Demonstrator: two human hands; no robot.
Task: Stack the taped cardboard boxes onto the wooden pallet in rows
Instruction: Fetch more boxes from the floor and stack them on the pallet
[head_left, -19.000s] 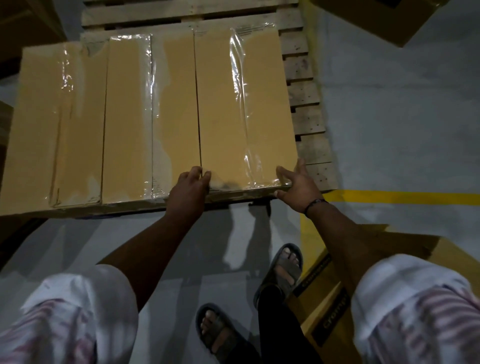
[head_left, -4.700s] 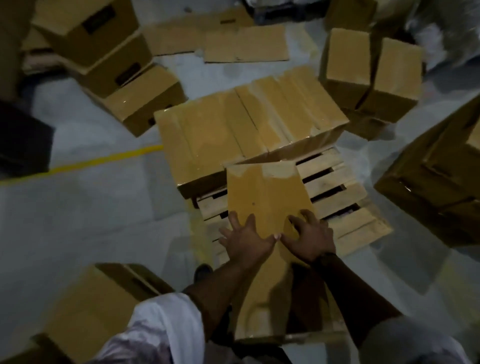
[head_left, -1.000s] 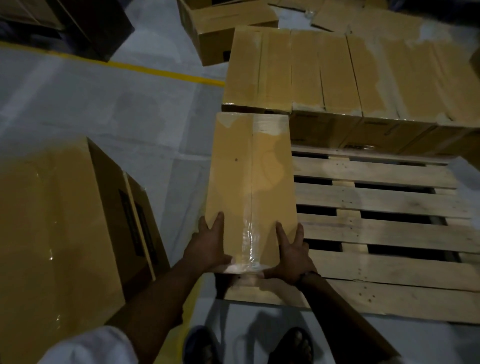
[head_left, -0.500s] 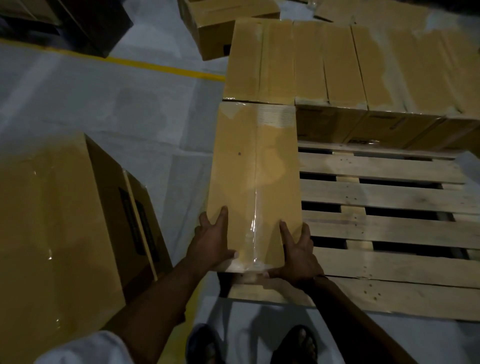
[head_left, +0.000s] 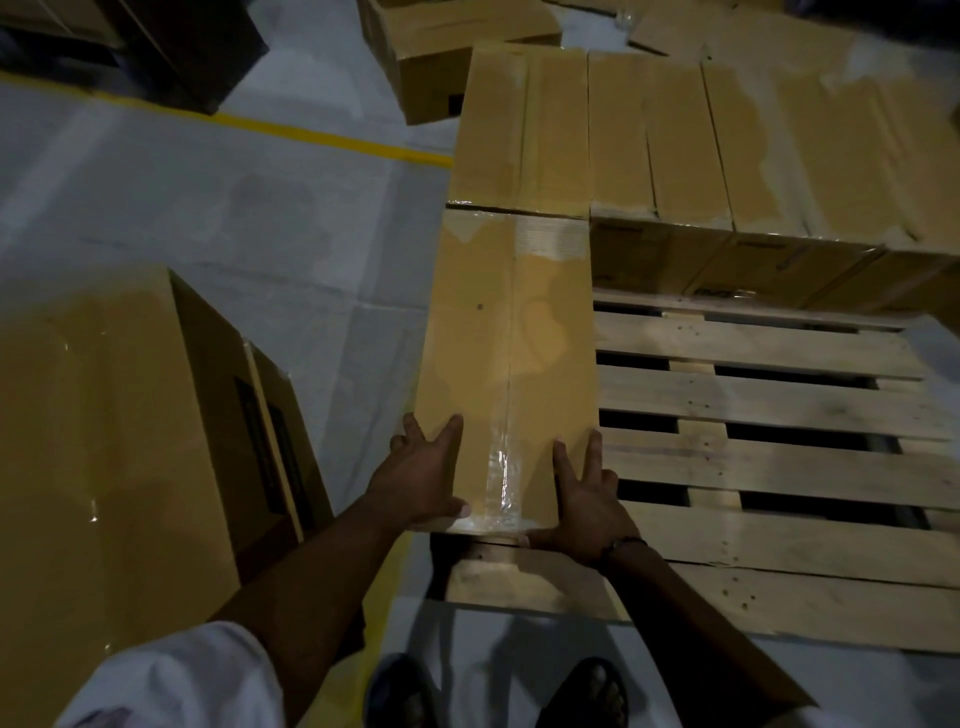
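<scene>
A long taped cardboard box (head_left: 511, 353) lies on the left end of the wooden pallet (head_left: 769, 467), its far end against a row of several taped boxes (head_left: 691, 140) across the pallet's back. My left hand (head_left: 423, 480) grips the box's near left corner, thumb on the end face and fingers spread along the top edge. My right hand (head_left: 584, 493) presses the near right corner the same way. Clear tape runs down the box's middle seam.
A large taped box (head_left: 119, 467) stands on the floor at my left, close to my left arm. More boxes (head_left: 447, 52) lie beyond the pallet. A yellow floor line (head_left: 311, 136) crosses the grey floor. My sandalled feet stand below the pallet's near edge.
Over the last second both hands have pushed the box away from me along the pallet until its far end met the back row.
</scene>
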